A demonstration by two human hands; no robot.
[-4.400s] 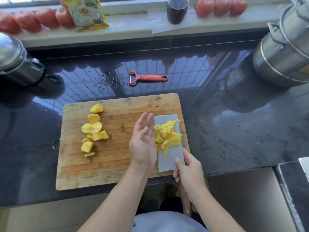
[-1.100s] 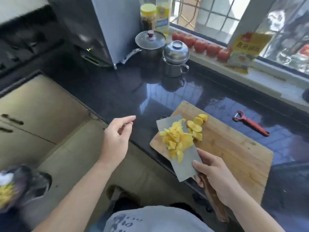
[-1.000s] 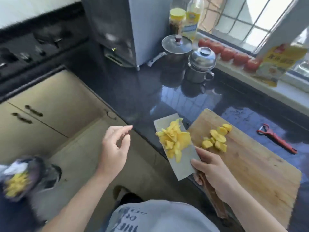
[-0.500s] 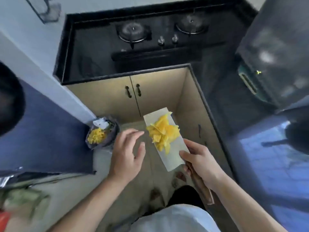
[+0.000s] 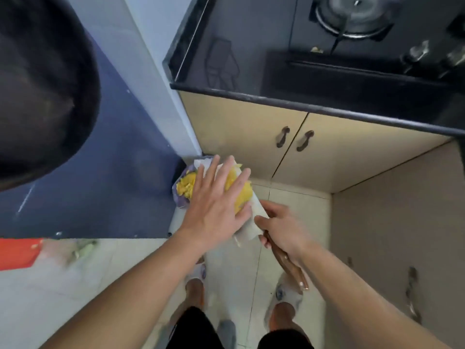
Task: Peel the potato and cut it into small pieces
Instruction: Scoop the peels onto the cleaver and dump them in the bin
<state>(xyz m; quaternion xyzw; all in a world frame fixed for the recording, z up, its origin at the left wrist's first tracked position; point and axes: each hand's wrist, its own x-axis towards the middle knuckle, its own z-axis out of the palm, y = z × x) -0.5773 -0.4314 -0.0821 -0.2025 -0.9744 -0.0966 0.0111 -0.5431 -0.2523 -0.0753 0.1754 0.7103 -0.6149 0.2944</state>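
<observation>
The left hand (image 5: 216, 205) lies with straight, spread fingers (image 5: 235, 187) flat on the yellow potato peels (image 5: 242, 197) on the cleaver blade (image 5: 254, 222). The right hand (image 5: 279, 229) grips the cleaver's wooden handle (image 5: 289, 265). Below on the floor sits a bin (image 5: 180, 195) already holding peels, left of the cabinet doors (image 5: 289, 139).

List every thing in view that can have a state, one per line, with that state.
left hand: open, fingers straight, laid over the potato peels
right hand: grips the cleaver's wooden handle
cleaver: held over the trash bag, blade carrying peels
potato peels: piled on the blade
trash bag: open, yellow scraps inside
cabinet doors: closed
gas burner: no flame visible
</observation>
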